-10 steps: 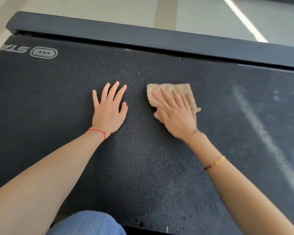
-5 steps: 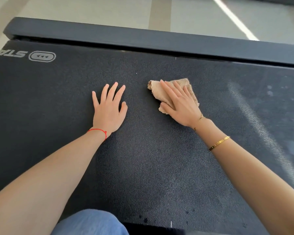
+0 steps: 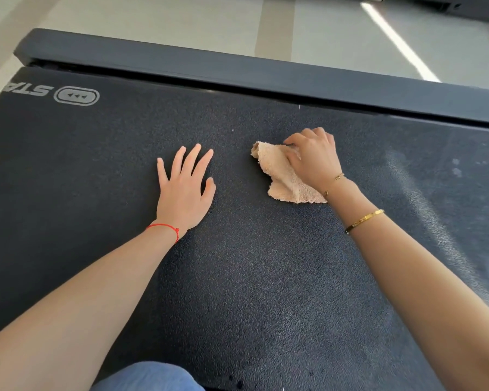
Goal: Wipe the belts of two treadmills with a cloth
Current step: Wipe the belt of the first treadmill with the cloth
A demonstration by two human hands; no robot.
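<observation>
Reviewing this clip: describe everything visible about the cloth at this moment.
The beige terry cloth is small, with a nubby, towel-like pile and ragged edges. It lies crumpled on the dark textured treadmill belt, bunched at its far end and spreading flatter towards the person. The right hand grips its upper part with curled fingers, and the wrist covers its right edge. The left hand lies flat on the belt beside it, not touching it. No stains or markings can be made out.

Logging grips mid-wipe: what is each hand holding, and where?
Right hand grips the cloth at its far bunched end; left hand holds nothing, flat on the belt.
</observation>
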